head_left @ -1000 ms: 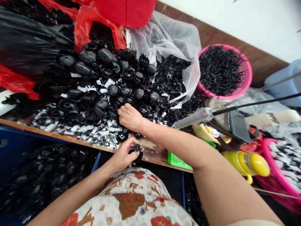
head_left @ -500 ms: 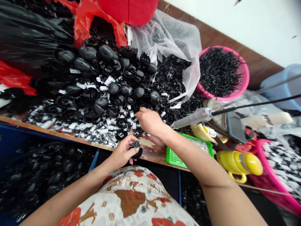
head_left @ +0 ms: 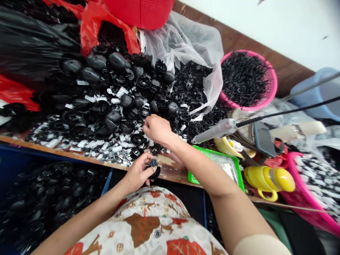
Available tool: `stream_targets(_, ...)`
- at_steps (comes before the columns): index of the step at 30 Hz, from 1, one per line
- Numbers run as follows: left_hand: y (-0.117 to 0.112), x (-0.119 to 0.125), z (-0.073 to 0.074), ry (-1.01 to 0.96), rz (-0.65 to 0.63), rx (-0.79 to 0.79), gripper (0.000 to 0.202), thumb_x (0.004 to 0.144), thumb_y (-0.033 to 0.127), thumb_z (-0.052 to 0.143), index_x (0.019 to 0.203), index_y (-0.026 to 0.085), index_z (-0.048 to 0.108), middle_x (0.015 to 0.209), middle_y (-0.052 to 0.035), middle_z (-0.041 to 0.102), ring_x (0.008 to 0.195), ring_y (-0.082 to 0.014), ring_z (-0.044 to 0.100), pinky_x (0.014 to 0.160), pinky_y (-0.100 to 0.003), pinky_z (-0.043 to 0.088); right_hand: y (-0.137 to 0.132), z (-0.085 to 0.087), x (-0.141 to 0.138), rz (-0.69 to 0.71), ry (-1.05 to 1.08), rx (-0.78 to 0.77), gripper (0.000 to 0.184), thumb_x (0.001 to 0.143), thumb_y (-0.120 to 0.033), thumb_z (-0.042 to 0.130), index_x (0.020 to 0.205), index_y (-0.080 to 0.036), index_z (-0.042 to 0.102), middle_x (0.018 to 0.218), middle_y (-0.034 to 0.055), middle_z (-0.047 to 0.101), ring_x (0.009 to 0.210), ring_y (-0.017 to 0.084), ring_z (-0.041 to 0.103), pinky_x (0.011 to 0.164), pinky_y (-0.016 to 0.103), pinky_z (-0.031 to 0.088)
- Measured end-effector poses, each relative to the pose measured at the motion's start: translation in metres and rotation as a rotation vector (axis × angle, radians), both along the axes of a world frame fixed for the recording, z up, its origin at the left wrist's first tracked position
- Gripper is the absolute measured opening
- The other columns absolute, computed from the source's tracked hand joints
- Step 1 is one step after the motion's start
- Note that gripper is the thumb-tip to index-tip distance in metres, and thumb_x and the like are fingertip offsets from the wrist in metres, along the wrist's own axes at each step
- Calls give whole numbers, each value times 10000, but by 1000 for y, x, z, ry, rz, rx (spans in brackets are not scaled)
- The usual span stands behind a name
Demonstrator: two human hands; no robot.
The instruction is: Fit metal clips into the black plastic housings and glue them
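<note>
My left hand (head_left: 139,173) is closed on a small round black plastic part (head_left: 154,170) at the table's front edge, above my lap. Reaching over the table, my right hand (head_left: 156,129) has its fingers curled down into the pile of black plastic parts and small white pieces (head_left: 117,106). What those fingers pinch is hidden. The pile covers most of the wooden table (head_left: 170,170).
A pink basket (head_left: 249,79) full of black clips stands at the back right. Nearby are a grey electric screwdriver (head_left: 215,131) on a cable, a green tray (head_left: 220,163), a yellow jug (head_left: 268,179), a clear bag (head_left: 191,46), red and black bags, and a blue crate (head_left: 53,198) of black parts below.
My right hand moved from the pile's front right, then drew back left and up into the pile. The left hand kept its part in about the same place.
</note>
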State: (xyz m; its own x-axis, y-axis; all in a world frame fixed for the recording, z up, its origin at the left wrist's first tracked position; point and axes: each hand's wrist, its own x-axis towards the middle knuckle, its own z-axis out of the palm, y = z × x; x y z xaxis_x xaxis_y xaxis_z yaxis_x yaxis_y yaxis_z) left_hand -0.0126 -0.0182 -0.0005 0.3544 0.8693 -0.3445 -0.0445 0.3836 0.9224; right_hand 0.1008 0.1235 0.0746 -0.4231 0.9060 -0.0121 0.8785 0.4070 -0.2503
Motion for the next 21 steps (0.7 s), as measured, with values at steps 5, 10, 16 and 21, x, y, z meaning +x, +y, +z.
stream_targets(5,2,-7,12,-226,66,-146,304,823,319,737,1037,208,553,939,-28,701,633,-165,687,467,-263,561,-37,3,59,132,248,95,143,981,-242,551,993,-183,680,1023,63,675,848,149,633,728,251,467)
stream_targets(10,5,-8,21,-451,209,-260,280,814,233,783,1021,202,598,1083,-65,754,874,-212,749,738,-319,618,-88,-25,99,327,207,167,247,1051,-228,439,1125,-173,668,1061,95,714,903,167,645,766,281,496)
stream_targets(16,7,6,27,-422,253,-246,300,787,209,823,1016,195,631,1085,-55,763,918,-183,735,834,-301,592,-122,-41,114,365,399,177,210,1028,-210,506,1146,-194,679,1095,92,726,952,188,664,811,339,536)
stream_targets(21,-4,22,26,-358,303,-198,325,769,220,845,1001,204,618,966,-11,757,859,-138,709,810,-254,569,-153,-60,100,-234,914,-26,203,955,-340,648,1119,-220,660,988,55,682,848,154,655,750,300,568)
